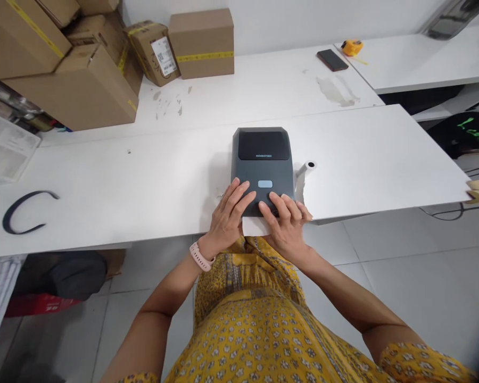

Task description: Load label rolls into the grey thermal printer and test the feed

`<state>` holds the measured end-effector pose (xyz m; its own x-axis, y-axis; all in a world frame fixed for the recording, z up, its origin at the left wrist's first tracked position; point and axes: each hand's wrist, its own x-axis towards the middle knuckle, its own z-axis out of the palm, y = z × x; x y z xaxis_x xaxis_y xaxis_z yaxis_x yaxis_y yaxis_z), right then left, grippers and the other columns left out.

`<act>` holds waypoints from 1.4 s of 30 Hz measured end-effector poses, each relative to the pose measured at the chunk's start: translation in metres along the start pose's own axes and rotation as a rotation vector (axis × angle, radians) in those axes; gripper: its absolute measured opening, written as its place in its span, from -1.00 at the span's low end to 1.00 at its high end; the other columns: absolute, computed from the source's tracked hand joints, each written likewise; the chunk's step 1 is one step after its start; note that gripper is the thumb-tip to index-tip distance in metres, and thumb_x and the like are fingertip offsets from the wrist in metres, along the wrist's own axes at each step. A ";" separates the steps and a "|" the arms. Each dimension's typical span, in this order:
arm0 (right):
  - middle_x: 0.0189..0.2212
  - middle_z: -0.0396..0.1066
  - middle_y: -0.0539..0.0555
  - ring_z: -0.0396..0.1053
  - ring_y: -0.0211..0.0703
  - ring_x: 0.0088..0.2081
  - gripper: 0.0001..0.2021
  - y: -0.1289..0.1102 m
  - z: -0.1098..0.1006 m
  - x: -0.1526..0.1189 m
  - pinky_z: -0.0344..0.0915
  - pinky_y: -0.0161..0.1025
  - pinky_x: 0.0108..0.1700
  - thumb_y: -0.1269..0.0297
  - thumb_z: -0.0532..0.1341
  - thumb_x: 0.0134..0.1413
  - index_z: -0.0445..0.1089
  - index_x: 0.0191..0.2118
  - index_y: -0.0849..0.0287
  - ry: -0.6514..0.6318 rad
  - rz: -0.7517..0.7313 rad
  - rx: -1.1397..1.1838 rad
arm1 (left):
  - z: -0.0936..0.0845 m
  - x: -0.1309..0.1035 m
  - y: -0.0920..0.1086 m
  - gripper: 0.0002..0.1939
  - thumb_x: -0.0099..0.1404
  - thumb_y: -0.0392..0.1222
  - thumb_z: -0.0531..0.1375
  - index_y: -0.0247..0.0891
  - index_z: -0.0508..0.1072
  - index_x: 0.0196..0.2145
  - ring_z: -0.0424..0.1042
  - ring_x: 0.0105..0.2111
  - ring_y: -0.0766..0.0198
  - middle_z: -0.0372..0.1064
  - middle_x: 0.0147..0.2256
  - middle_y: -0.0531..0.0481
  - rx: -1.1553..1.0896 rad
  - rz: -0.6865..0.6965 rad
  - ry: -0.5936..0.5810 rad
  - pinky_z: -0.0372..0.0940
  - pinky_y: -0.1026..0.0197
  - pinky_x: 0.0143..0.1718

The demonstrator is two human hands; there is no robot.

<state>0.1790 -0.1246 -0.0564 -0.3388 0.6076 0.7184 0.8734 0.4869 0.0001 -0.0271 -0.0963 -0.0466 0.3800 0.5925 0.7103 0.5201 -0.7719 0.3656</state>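
Note:
A dark grey label printer [245, 173] with a glossy black window and a light blue button stands at the table's front edge. White label paper [255, 226] sticks out of its front, between my hands. My left hand [229, 213] rests on the printer's left front corner with its fingers stretched out. On the right front part lies my right hand [285, 221], fingers spread and slightly bent over the top. The undersides of both hands are hidden. A small white paper roll [306, 168] lies just right of the printer.
Cardboard boxes [201, 42] are stacked along the back left. A dark headband [14, 213] lies at the left. Toward the back right are a phone [332, 60] and a yellow tape measure [352, 48]. The white table [163, 186] ends close to my body.

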 end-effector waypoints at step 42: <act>0.20 0.47 0.00 0.31 0.07 0.18 -0.58 0.007 -0.016 0.053 -0.02 0.11 0.21 0.06 -0.09 0.50 0.45 0.18 -0.21 -0.073 0.285 0.247 | 0.021 -0.019 0.059 -0.44 0.19 0.35 0.33 -0.27 0.50 -0.47 0.36 -0.57 0.37 0.42 -0.57 0.05 -0.918 -1.234 0.015 0.32 0.27 -0.46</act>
<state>0.1731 -0.0988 -0.0070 -0.1266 0.7789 0.6142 0.8283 0.4237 -0.3666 0.0125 -0.1481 -0.0513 0.0702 0.9515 -0.2996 -0.1425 0.3068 0.9410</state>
